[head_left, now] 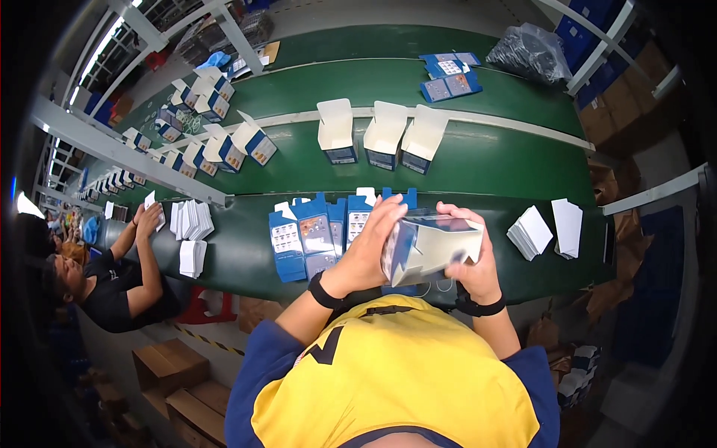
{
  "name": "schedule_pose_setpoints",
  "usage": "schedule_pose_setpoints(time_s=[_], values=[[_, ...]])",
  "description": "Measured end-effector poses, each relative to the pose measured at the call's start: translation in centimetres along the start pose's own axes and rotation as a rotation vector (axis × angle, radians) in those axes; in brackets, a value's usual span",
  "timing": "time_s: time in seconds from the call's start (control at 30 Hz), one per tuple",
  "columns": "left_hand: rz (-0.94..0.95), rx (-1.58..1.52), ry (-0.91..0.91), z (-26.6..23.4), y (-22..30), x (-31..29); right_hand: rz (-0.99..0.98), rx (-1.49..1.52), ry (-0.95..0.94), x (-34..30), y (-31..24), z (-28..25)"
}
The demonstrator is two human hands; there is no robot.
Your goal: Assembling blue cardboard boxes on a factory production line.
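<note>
A small blue-and-white cardboard box (427, 254) is held up in front of my body, tilted so its pale inner side and loose flaps show. My left hand (367, 250) wraps round its left side, fingers over the printed face. On the other side my right hand (482, 265) grips the box's right edge, its thumb smeared by motion near the flaps. Beneath and left of the box, flat blue printed cartons (302, 239) lie on the green table (246, 224), partly hidden by my hands. Stacks of white folded papers (530, 233) lie to the right.
Three open-lidded boxes (383, 138) stand on the green belt (478, 149) beyond, with more boxes (222, 149) at left. Flat cartons (450, 77) and a grey plastic bag (529, 54) lie farther back. At left, a co-worker (123, 280) handles white papers near paper stacks (192, 220).
</note>
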State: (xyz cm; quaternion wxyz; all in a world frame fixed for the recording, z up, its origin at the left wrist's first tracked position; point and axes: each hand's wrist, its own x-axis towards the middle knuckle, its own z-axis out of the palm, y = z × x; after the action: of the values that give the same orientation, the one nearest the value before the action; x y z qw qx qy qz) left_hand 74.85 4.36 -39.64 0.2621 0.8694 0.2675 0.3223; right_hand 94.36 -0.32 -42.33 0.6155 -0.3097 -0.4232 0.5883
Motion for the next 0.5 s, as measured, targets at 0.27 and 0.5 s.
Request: schedule_pose_setpoints(time_s=[0.27, 0.5], values=[[0.063, -0.048, 0.056, 2.8, 0.3, -0.9, -0.023, 0.440, 0.138, 0.3, 0.3, 0.6], [0.021, -0.135, 0.013, 1.5, 0.8, -0.3, -0.118, 0.092, 0.008, -0.3, 1.8, -0.6]])
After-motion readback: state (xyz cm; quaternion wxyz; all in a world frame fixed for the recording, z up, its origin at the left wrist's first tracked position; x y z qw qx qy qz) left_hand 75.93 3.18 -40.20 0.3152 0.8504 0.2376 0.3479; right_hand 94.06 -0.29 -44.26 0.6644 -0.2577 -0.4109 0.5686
